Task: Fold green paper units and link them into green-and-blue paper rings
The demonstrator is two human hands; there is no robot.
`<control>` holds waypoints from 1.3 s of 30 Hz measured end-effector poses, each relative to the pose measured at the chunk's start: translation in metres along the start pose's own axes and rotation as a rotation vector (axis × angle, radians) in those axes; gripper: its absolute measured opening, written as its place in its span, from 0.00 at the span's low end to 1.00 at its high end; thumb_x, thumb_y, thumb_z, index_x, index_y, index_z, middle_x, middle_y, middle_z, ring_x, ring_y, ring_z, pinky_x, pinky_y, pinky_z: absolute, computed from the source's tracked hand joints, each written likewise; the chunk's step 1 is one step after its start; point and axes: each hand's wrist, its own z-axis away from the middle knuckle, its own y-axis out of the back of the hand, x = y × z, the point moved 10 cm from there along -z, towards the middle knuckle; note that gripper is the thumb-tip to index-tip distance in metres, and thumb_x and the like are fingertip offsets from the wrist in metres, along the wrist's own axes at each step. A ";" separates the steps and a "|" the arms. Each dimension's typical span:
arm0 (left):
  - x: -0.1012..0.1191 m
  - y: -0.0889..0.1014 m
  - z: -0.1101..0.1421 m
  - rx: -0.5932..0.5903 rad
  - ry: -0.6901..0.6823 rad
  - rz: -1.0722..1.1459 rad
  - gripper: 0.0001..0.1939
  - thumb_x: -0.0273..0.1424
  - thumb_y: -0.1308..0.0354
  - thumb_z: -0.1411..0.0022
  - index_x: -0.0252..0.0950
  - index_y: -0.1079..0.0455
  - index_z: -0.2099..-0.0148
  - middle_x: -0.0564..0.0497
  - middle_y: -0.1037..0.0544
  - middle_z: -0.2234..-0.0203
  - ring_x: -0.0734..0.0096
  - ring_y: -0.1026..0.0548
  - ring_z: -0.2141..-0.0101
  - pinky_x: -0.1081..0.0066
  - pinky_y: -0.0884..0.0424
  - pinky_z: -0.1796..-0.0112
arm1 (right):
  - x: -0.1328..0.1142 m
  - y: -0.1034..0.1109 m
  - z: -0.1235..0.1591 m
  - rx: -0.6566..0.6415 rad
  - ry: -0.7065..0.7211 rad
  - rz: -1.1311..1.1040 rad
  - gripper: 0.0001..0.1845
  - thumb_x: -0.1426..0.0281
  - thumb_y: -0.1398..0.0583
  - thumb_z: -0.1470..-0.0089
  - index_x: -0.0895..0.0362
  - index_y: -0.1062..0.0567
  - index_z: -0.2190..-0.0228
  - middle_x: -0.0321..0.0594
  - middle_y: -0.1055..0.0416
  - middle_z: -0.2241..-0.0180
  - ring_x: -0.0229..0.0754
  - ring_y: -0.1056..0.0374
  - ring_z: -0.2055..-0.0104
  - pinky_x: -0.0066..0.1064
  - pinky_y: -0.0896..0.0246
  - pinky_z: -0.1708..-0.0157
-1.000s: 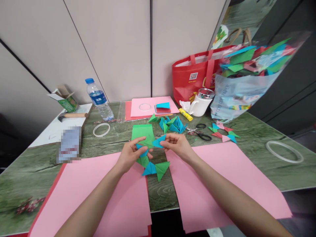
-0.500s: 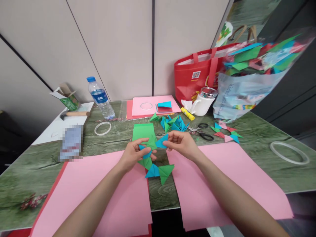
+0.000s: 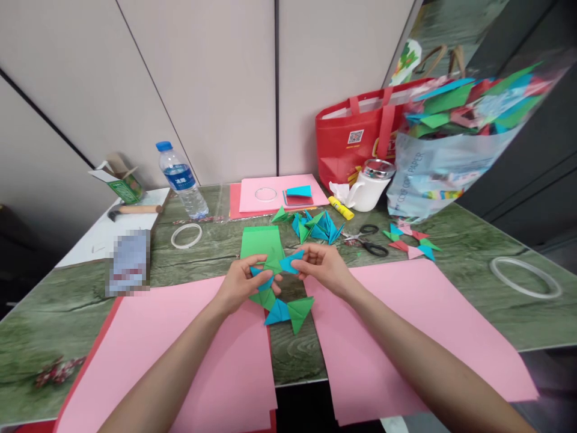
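Pink sheets (image 3: pixel 225 373) lie nearest on both sides; across the gap between them curves a paper chain (image 3: pixel 278 311), green and blue; the left hand (image 3: pixel 241 284) pinches a blue fold (image 3: pixel 264 281) of it between thumb and fingers; the right hand (image 3: pixel 328 269) grasps a blue piece (image 3: pixel 291 263), its tip meeting a green fold (image 3: pixel 272 265); just beyond lie green paper (image 3: pixel 259 240) and folded pieces (image 3: pixel 321 227), with scissors (image 3: pixel 374 248) to the right; farther back stand a mug (image 3: pixel 373 191) and a red bag (image 3: pixel 336 147).
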 end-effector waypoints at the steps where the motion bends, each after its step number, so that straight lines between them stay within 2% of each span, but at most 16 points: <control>1: -0.001 0.000 0.000 -0.012 0.002 -0.007 0.23 0.37 0.40 0.49 0.32 0.38 0.53 0.48 0.21 0.77 0.66 0.23 0.74 0.77 0.36 0.79 | 0.000 0.000 0.000 0.002 0.000 -0.005 0.16 0.62 0.33 0.64 0.59 0.29 0.73 0.30 0.33 0.82 0.35 0.33 0.82 0.26 0.37 0.81; 5: -0.002 -0.010 0.000 -0.116 -0.023 -0.002 0.21 0.36 0.40 0.49 0.31 0.38 0.55 0.47 0.21 0.77 0.68 0.24 0.77 0.74 0.34 0.76 | 0.003 -0.007 0.000 -0.073 -0.013 0.017 0.15 0.63 0.34 0.63 0.58 0.28 0.72 0.31 0.32 0.82 0.35 0.33 0.81 0.27 0.36 0.79; 7: -0.003 -0.009 -0.001 -0.098 -0.028 0.001 0.21 0.36 0.40 0.49 0.31 0.37 0.56 0.47 0.21 0.76 0.68 0.24 0.77 0.75 0.36 0.78 | 0.005 -0.008 0.000 -0.077 -0.011 0.022 0.14 0.63 0.34 0.63 0.58 0.28 0.73 0.32 0.32 0.82 0.35 0.33 0.81 0.27 0.36 0.79; 10: -0.006 -0.002 -0.002 -0.021 -0.024 -0.012 0.23 0.37 0.39 0.50 0.32 0.36 0.54 0.48 0.22 0.76 0.70 0.25 0.78 0.78 0.42 0.83 | 0.006 -0.004 0.000 -0.009 0.018 0.003 0.13 0.63 0.34 0.63 0.58 0.28 0.76 0.31 0.33 0.83 0.35 0.33 0.81 0.26 0.37 0.80; 15: -0.009 -0.006 -0.004 -0.099 -0.031 -0.044 0.22 0.37 0.40 0.49 0.30 0.35 0.55 0.46 0.22 0.77 0.72 0.27 0.81 0.78 0.46 0.84 | 0.009 -0.007 0.000 -0.032 0.003 -0.006 0.15 0.62 0.34 0.64 0.58 0.27 0.76 0.31 0.34 0.83 0.35 0.33 0.81 0.27 0.36 0.80; 23: -0.007 -0.013 -0.003 -0.128 -0.045 -0.005 0.16 0.37 0.42 0.47 0.30 0.35 0.61 0.47 0.22 0.79 0.69 0.26 0.79 0.77 0.42 0.82 | -0.001 -0.011 0.004 -0.024 0.003 0.013 0.14 0.61 0.34 0.64 0.59 0.28 0.78 0.32 0.32 0.83 0.35 0.33 0.81 0.26 0.36 0.80; 28: -0.002 -0.007 -0.001 -0.064 -0.056 -0.030 0.18 0.37 0.39 0.50 0.32 0.33 0.59 0.49 0.22 0.80 0.71 0.27 0.80 0.77 0.40 0.81 | -0.006 -0.008 0.004 -0.038 0.005 0.086 0.14 0.61 0.35 0.63 0.59 0.28 0.79 0.32 0.33 0.84 0.35 0.34 0.82 0.26 0.37 0.82; 35: 0.001 -0.014 0.003 -0.182 -0.033 -0.045 0.14 0.38 0.39 0.51 0.30 0.31 0.71 0.45 0.23 0.80 0.69 0.27 0.79 0.75 0.36 0.79 | 0.002 -0.015 0.004 -0.116 -0.014 0.084 0.15 0.60 0.36 0.60 0.59 0.25 0.74 0.34 0.29 0.82 0.36 0.33 0.81 0.28 0.36 0.79; 39: 0.001 -0.014 0.002 -0.161 -0.023 -0.010 0.14 0.38 0.39 0.51 0.30 0.32 0.72 0.46 0.23 0.81 0.68 0.26 0.79 0.74 0.35 0.79 | 0.003 -0.011 0.003 -0.045 0.000 0.140 0.15 0.60 0.36 0.61 0.59 0.29 0.82 0.33 0.32 0.86 0.36 0.34 0.82 0.26 0.39 0.82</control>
